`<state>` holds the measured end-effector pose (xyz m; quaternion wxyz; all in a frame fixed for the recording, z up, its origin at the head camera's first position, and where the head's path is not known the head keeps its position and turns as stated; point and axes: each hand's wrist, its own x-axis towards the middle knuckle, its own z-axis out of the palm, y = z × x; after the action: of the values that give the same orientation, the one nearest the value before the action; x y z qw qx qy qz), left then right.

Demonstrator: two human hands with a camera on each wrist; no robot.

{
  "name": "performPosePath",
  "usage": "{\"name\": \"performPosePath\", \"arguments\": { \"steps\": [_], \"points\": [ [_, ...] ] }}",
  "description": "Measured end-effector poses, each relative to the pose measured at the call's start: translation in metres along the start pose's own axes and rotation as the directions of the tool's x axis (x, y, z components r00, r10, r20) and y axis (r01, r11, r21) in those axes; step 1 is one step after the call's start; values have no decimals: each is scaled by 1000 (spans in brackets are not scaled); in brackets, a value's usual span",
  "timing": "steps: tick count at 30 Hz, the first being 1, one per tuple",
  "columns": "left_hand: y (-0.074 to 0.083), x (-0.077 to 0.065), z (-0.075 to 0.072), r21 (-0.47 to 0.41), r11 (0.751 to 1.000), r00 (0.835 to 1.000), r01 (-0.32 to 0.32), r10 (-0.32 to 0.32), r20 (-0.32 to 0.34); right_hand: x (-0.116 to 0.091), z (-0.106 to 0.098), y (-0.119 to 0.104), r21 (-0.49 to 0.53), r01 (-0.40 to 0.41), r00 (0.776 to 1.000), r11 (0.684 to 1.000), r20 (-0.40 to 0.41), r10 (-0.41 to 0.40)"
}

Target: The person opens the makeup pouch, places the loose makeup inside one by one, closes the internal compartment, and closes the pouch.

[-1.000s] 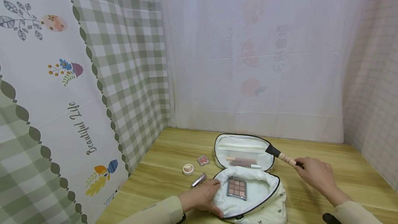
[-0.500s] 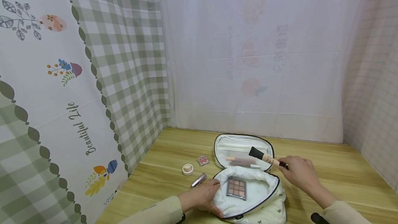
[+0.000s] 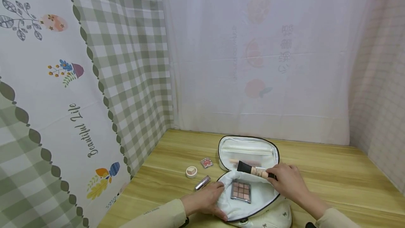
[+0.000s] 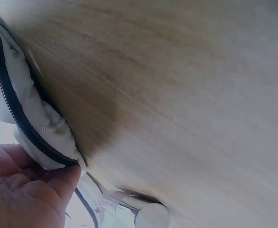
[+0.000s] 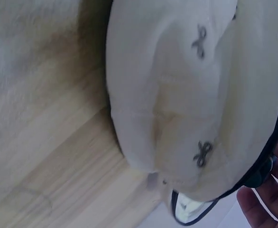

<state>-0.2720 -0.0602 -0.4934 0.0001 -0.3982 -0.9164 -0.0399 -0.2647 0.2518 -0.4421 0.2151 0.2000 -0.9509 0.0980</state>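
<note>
A white cosmetic bag (image 3: 269,218) with black zipper edging lies unzipped, its lid (image 3: 246,144) folded back. My left hand (image 3: 209,200) pinches the left edge of the opening; the left wrist view shows fingers (image 4: 65,183) at the zipper (image 4: 27,130). An eyeshadow palette (image 3: 241,191) rests inside on the white lining. Over the bag's opening, my right hand (image 3: 288,182) holds a beige cosmetic tube (image 3: 258,172) by its narrow black end, its wide flat black end pointing left. In the right wrist view the bag's bow-printed side (image 5: 186,95) hides the tube.
Left of the bag on the wooden table (image 3: 164,161) lie a silver lipstick-like tube (image 3: 202,183), a round three-colour pot (image 3: 191,172) and a small clear red compact (image 3: 207,163). Slim pencil-like items sit in the lid's mesh pocket. A checked curtain (image 3: 136,45) borders the left.
My right hand has moved left with the cosmetic tube, from right of the bag to over its opening. The left hand keeps its grip on the bag's edge.
</note>
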Motion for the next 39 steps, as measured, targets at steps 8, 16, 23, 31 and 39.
{"name": "performPosePath", "arguments": {
  "steps": [8, 16, 23, 31, 39],
  "points": [
    [-2, 1, -4, -2, 999, 999, -38, 37, -34, -2, 6, -16, -39, 118, 993, 992, 36, -116],
    [-6, 2, -4, -22, 998, 997, -57, 56, -55, -9, 13, -26, -50, 192, 981, 980, 50, -189],
    [-6, 1, -4, -31, 998, 997, -54, 52, -62, -15, 17, -31, -3, 222, 971, 975, 88, -221],
    [-6, 1, -4, -25, 998, 997, -51, 49, -61, -19, 20, -36, 25, 284, 947, 959, 151, -284],
    [-5, 1, -5, -24, 998, 996, -52, 50, -69, -19, 22, -38, 32, 363, 914, 931, 183, -363]
  ]
}}
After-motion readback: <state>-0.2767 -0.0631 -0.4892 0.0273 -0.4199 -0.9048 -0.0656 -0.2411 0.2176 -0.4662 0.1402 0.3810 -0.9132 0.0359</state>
